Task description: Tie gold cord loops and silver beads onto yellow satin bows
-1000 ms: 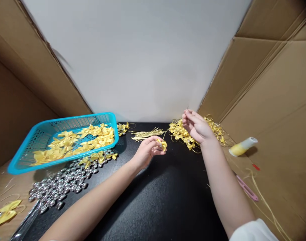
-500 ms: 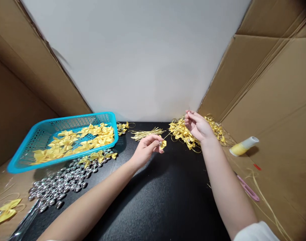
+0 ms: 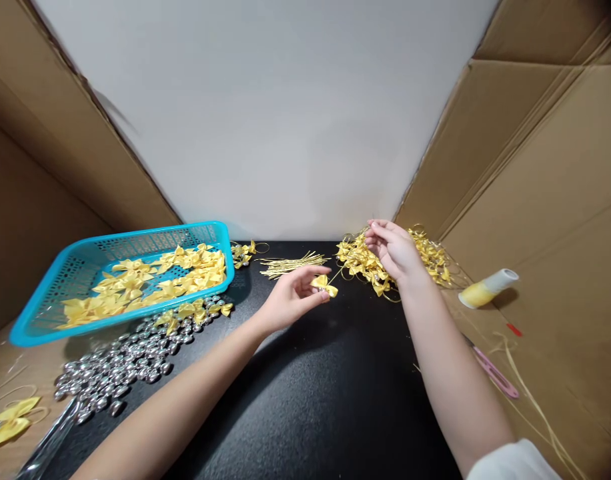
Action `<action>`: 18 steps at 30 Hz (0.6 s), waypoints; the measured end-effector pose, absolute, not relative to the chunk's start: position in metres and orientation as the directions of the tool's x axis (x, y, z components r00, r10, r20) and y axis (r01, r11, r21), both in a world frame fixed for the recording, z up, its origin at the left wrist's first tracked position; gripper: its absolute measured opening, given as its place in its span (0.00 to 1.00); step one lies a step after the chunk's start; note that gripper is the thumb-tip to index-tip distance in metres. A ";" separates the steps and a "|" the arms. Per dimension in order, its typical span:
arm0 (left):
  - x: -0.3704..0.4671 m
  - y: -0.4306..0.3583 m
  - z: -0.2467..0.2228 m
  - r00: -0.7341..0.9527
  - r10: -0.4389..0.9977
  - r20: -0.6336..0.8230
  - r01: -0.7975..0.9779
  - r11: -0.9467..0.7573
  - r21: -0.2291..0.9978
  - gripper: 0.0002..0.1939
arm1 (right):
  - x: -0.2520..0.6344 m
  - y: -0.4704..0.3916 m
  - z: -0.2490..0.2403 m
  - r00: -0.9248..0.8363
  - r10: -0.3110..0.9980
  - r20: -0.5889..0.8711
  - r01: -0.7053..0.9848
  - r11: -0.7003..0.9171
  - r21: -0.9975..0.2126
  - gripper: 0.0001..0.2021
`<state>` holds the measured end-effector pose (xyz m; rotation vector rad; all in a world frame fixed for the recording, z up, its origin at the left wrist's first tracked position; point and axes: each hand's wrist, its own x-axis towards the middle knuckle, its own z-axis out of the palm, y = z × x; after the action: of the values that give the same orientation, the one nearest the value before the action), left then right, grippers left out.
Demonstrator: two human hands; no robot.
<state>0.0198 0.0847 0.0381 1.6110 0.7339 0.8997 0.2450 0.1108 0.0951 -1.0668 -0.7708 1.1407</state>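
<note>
Holding yellow bow (image 3: 325, 284) | long axis sideways (right end lower) | cord (image 3: 337, 275) up-right

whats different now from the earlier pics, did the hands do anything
The left hand has widened its grip: its thumb sits lower, below the yellow bow, which has turned to show both loops. Nothing was visibly picked up or let go. The right hand stays raised, fingertips pinched, in nearly the same place. The blue basket and silver beads stay put.
</note>
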 end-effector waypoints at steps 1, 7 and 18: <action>0.017 0.084 0.042 0.519 0.824 0.229 0.105 -0.327 0.939 0.25 | 0.245 0.112 0.093 0.274 0.961 -0.034 -0.313 0.056 -0.948 0.06; 0.019 0.069 0.057 0.686 0.692 0.226 0.648 -0.722 0.244 0.07 | 0.236 0.125 0.065 0.287 0.957 -0.035 -0.191 0.022 -0.981 0.09; 0.052 0.023 0.029 0.807 0.564 -0.174 0.572 -0.820 -0.006 0.06 | 0.158 0.114 -0.009 0.142 0.990 -0.026 0.183 -0.052 -0.982 0.03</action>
<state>0.0524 0.0231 0.0292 2.9414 0.9258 -0.2612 0.1577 0.1141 -0.0092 -1.4378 -1.2195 1.0380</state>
